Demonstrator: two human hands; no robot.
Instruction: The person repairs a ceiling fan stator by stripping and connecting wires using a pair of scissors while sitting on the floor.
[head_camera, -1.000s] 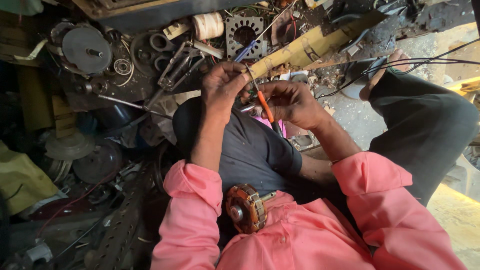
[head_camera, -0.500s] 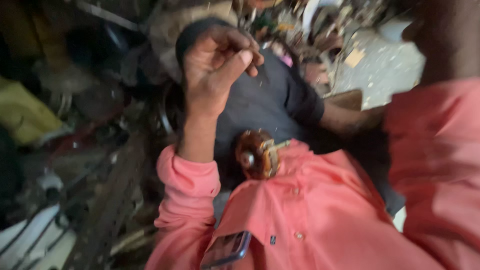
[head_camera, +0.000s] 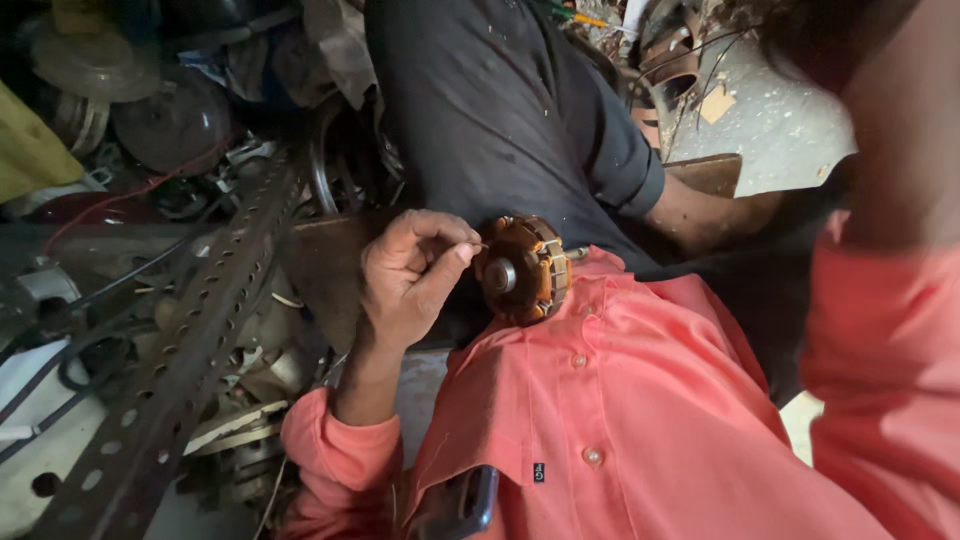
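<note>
A copper-wound motor coil (head_camera: 522, 268) with a round steel hub rests on my lap against my pink shirt (head_camera: 620, 420). My left hand (head_camera: 410, 280) is just left of it, thumb and forefinger pinched on a thin wire end (head_camera: 481, 245) that touches the coil's rim. My right hand is out of view. Only its pink sleeve (head_camera: 885, 340) shows, raised and blurred at the right edge.
A perforated metal angle bar (head_camera: 190, 340) runs diagonally through a heap of metal scrap (head_camera: 170, 120) on the left. My dark trouser leg (head_camera: 500, 100) stretches upward. A phone (head_camera: 465, 505) sits in my shirt pocket. Concrete floor (head_camera: 770, 130) lies upper right.
The view has swung down onto my lap. My left hand dropped from the parts heap to the coil. My right hand and its orange-handled tool have left the view.
</note>
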